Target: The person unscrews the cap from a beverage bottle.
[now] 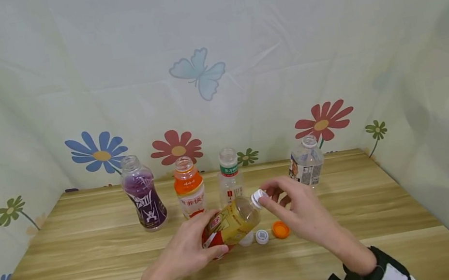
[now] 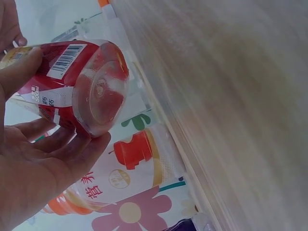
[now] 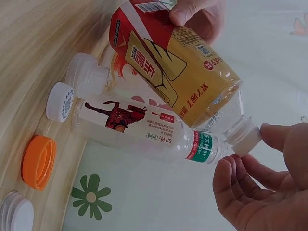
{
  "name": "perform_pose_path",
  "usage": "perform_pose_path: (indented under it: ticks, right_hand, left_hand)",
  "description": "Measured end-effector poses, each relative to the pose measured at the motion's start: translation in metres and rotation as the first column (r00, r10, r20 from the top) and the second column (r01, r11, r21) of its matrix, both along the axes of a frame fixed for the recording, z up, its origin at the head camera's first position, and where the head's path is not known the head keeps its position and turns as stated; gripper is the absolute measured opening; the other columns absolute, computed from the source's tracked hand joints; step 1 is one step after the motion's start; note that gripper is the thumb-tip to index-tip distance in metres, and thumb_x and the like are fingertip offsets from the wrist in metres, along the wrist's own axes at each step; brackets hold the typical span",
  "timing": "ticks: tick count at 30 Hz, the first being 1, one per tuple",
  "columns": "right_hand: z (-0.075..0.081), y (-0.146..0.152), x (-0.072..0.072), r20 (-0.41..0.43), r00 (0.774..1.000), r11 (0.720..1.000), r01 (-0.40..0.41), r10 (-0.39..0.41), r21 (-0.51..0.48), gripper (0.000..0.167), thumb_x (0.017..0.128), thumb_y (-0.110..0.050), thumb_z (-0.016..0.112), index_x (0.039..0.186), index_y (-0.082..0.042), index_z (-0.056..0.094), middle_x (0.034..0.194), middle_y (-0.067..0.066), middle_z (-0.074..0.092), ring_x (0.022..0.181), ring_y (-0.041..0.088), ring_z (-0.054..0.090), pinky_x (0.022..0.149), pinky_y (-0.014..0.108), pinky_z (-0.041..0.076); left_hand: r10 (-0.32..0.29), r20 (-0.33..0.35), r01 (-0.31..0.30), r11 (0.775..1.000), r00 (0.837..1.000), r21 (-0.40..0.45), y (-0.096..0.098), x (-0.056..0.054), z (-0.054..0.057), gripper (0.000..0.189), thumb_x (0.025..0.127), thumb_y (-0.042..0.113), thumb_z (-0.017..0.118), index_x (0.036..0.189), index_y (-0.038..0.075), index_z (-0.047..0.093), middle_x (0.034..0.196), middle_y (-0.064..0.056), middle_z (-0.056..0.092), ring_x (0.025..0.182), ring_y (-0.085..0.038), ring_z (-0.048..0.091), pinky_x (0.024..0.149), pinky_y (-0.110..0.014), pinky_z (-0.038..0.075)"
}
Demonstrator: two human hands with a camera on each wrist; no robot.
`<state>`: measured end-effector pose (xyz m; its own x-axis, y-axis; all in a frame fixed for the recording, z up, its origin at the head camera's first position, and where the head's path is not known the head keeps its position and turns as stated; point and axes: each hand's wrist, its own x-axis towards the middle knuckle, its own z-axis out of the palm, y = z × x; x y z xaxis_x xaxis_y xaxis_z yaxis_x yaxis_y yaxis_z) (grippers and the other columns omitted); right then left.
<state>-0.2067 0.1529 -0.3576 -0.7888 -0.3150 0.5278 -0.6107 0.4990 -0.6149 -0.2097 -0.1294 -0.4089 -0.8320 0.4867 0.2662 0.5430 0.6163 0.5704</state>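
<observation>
My left hand (image 1: pixel 190 245) grips the lower part of a red-and-yellow plastic bottle (image 1: pixel 235 221), tilted above the table with its neck to the upper right. In the left wrist view the clear base of that bottle (image 2: pixel 101 91) faces the camera. At the neck, my right hand (image 1: pixel 299 209) pinches a white cap (image 1: pixel 258 197) between thumb and fingers. The right wrist view shows this cap (image 3: pixel 246 139) at the mouth; how far it is screwed on I cannot tell. Beneath the bottle lie an orange cap (image 1: pixel 280 230), a white cap (image 1: pixel 262 237) and a translucent cap (image 1: pixel 246 239).
Uncapped bottles stand along the back of the wooden table (image 1: pixel 93 258): a purple one (image 1: pixel 144 197), an orange-and-white one (image 1: pixel 189 187), a clear one with a green band (image 1: pixel 230 173) and a clear labelled one (image 1: pixel 306 161). A flowered cloth (image 1: pixel 242 83) hangs behind.
</observation>
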Motion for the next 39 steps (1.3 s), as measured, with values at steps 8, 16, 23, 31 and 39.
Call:
perform_pose_path:
  ticks: [8,16,23,31,39]
  right_hand:
    - [-0.0001,0.0008,-0.0005,-0.038,0.998,0.998,-0.057,0.058,0.013,0.021,0.095,-0.007,0.074,0.116,-0.007,0.07,0.101,-0.002,0.065,0.088,0.014,0.06,0.069,0.03,0.059]
    - [0.0012,0.0016,0.0005,-0.055,0.992,0.994,-0.113,0.113,0.004,0.027,0.092,0.003,0.073,0.118,-0.004,0.068,0.108,0.001,0.066,0.094,0.015,0.061,0.07,0.031,0.061]
    - [0.0016,0.0025,0.0007,-0.051,0.991,0.993,-0.121,0.121,0.003,0.03,0.091,0.005,0.073,0.119,-0.002,0.067,0.111,0.001,0.066,0.095,0.016,0.061,0.069,0.031,0.06]
    - [0.0008,0.0024,0.0005,-0.013,0.997,0.997,-0.073,0.073,-0.008,0.03,0.096,-0.011,0.074,0.124,-0.006,0.066,0.115,0.004,0.066,0.095,0.016,0.062,0.07,0.03,0.059]
    - [0.0022,0.0016,0.0012,0.085,0.996,0.999,0.033,-0.035,0.018,0.027,0.101,-0.026,0.07,0.119,-0.006,0.068,0.097,-0.001,0.066,0.086,0.015,0.061,0.07,0.03,0.058]
  left_hand:
    - [0.001,-0.006,-0.001,1.0,1.0,-0.011,-0.0002,-0.0005,-0.0007,0.07,0.086,0.029,0.086,0.143,0.007,0.054,0.132,-0.004,0.064,0.117,-0.018,0.061,0.101,-0.045,0.051]
    - [0.004,0.0,-0.004,1.0,1.0,-0.015,-0.0001,-0.0006,-0.0003,0.07,0.086,0.03,0.086,0.143,0.006,0.054,0.134,-0.005,0.063,0.118,-0.02,0.061,0.101,-0.047,0.051]
    - [0.005,0.003,-0.005,1.0,1.0,-0.01,0.0,-0.0001,-0.0003,0.07,0.086,0.031,0.086,0.143,0.007,0.054,0.134,-0.004,0.063,0.117,-0.019,0.061,0.1,-0.046,0.051]
    - [0.003,0.001,-0.003,1.0,1.0,-0.01,-0.0001,-0.0001,-0.0012,0.07,0.085,0.03,0.086,0.144,0.008,0.054,0.135,-0.004,0.063,0.118,-0.019,0.061,0.101,-0.046,0.051]
    - [0.0,-0.005,-0.001,1.0,1.0,-0.029,0.0002,-0.0002,-0.0017,0.072,0.085,0.029,0.087,0.144,0.007,0.053,0.135,-0.006,0.063,0.119,-0.021,0.061,0.101,-0.047,0.051]
